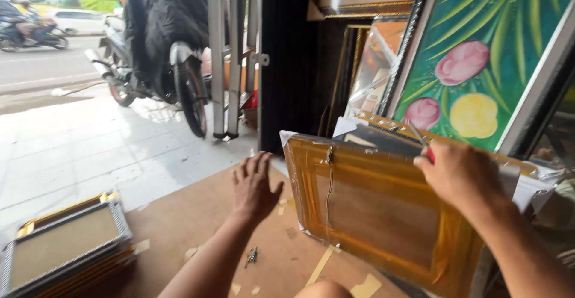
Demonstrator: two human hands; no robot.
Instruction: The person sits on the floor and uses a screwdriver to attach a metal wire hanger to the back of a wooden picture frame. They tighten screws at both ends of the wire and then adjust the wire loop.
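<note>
From the head camera we look down on our left hand (254, 187), which hovers flat with its fingers spread wide over the brown board floor (197, 226), holding nothing and just left of the wrapped frame (371, 214). That frame, gold-coloured and seen from its brown backing side, stands tilted on its lower edge in front of us, covered in clear plastic film with tape at the corners and a thin hanging cord (329, 178) down its left part. Our right hand (458, 175) rests on the frame's top edge, fingers closed around a small red-handled tool (422, 145) whose metal tip points up and left; whether it is a cutter or scissors we cannot tell. We judge the wrapping mostly intact, with the film still over the whole back, so most of the work on it appears yet undone. Scraps of tape (320, 265) lie on the board. A stack of frames (66, 244) lies at lower left, a flower painting (479, 64) leans at right, and a covered motorbike (162, 40) stands outside.
</note>
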